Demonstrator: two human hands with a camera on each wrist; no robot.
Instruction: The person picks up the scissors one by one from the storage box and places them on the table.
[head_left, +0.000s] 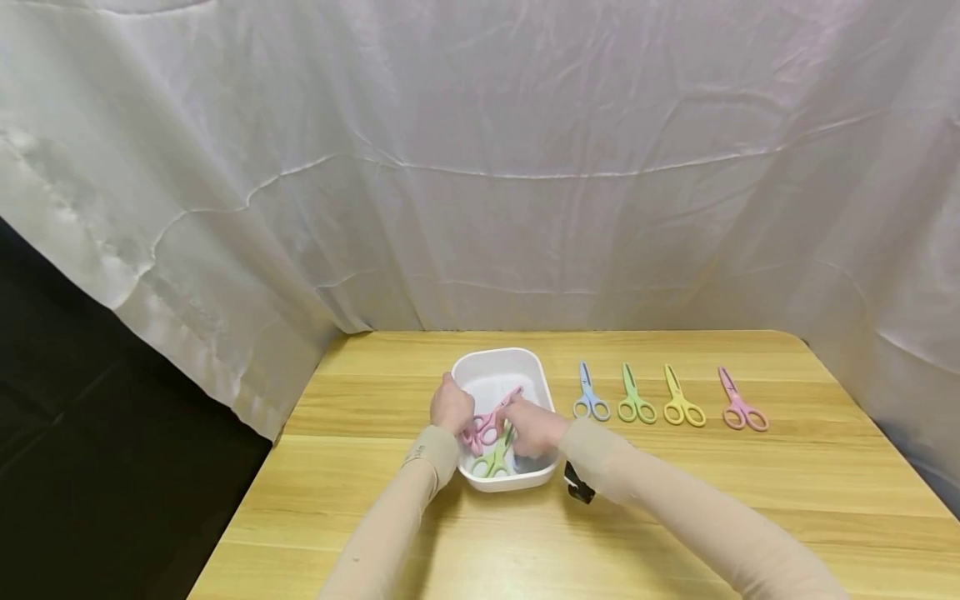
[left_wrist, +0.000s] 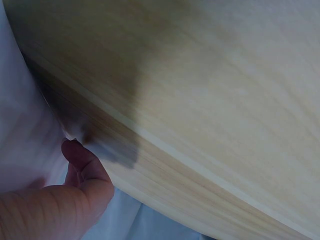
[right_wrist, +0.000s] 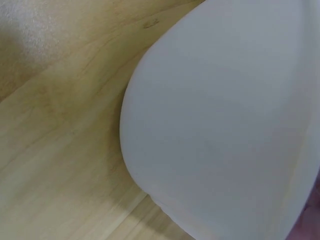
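Note:
A white plastic bin (head_left: 504, 482) stands on the table, holding pink scissors (head_left: 487, 428) and green scissors (head_left: 493, 461). At its left side, my left hand (head_left: 452, 406) holds the rim; the left wrist view has the thumb (left_wrist: 82, 160) against the outside of the wall. My right hand (head_left: 531, 425) reaches over the right rim into the bin, fingers pointing down among the scissors. Its fingertips meet the upper part of the green scissors, beside the pink ones; whether they pinch anything is hidden. The right wrist view mostly shows the bin's outer wall (right_wrist: 210, 120).
Right of the bin lie blue scissors (head_left: 588, 393), green scissors (head_left: 633, 396), yellow scissors (head_left: 680, 398) and pink scissors (head_left: 738, 400), spaced in a row with blades pointing away. A pale curtain (head_left: 525, 233) hangs behind the wooden table (head_left: 337, 508).

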